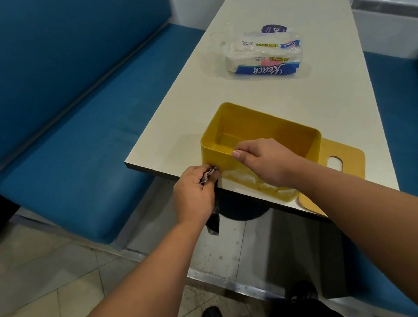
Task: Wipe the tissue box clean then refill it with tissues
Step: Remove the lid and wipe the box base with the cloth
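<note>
Left hand (194, 193) pinches my dark rag (212, 198) on the yellow tissue box (250, 135), right hand (259, 160) grips its near rim, at the surface's (329, 102) 6 o'clock edge; it looks light, stiff, slippery, so I'd hold the rim.

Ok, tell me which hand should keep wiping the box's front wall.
Left. The left hand already pinches the cloth against the box at its near corner, while the right hand grips the rim, steadying it.
</note>
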### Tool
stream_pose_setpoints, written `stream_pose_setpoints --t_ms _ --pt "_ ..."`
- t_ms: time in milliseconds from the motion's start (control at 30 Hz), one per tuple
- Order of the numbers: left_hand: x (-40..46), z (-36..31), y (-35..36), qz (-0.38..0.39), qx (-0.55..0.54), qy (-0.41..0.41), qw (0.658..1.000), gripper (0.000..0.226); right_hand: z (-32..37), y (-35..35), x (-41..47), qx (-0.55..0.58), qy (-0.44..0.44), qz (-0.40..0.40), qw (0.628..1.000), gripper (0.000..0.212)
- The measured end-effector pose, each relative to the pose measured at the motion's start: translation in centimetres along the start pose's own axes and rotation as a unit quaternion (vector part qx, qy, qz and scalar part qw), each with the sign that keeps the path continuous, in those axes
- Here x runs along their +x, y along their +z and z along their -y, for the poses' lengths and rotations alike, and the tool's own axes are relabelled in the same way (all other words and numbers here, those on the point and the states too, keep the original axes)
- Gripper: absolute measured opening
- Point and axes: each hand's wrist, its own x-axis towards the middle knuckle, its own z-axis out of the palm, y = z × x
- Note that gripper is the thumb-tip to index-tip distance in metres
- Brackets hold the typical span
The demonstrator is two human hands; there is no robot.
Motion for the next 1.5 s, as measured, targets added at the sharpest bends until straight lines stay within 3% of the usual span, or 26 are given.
stream_pose_setpoints --t_ms 100,233,367,500,667,800,967,1100,1267,1500 --pt "0.0 -0.3 0.4 -0.009 0.032 -0.032 0.999 0.021 0.0 0.0 0.0 0.003 0.001 -0.003 1.000 0.028" --pt "-0.5 -0.9 0.5 -0.013 -0.032 0.043 0.999 0.017 0.2 -0.1 -0.1 -0.001 0.003 -0.003 1.000 0.035" --pt "-0.3 0.0 0.6 -0.014 0.036 0.007 0.999 0.022 0.0 0.0 0.0 0.003 0.003 0.002 1.000 0.038" --pt "-0.8 -1.2 0.8 -0.014 -0.025 0.061 0.998 0.019 -0.1 0.0 0.1 -0.002 0.005 -0.007 1.000 0.038" --pt "-0.8 -0.6 1.1 -0.022 0.024 0.017 0.999 0.021 0.0 0.0 0.0 0.003 0.002 -0.007 1.000 0.037" --pt "-1.3 -1.7 1.3 -0.031 -0.017 0.050 0.998 0.018 0.0 0.0 -0.1 0.003 0.002 -0.009 1.000 0.036" --pt "-0.8 -0.7 1.3 -0.016 0.035 -0.081 0.996 0.026 0.2 0.0 -0.2 0.007 0.003 -0.009 1.000 0.030" --pt "-1.4 -1.7 1.6 -0.030 -0.019 -0.068 0.997 0.022 0.3 0.0 -0.2 0.002 0.000 -0.011 1.000 0.031" --pt "-1.4 -1.0 1.9 0.000 0.055 -0.091 0.994 0.029 0.4 -0.1 -0.3 0.009 0.004 -0.005 1.000 0.032" --pt "-1.2 -2.1 1.8 -0.041 0.061 -0.159 0.984 0.022 0.3 0.1 -0.2 0.024 0.012 -0.001 1.000 0.031"
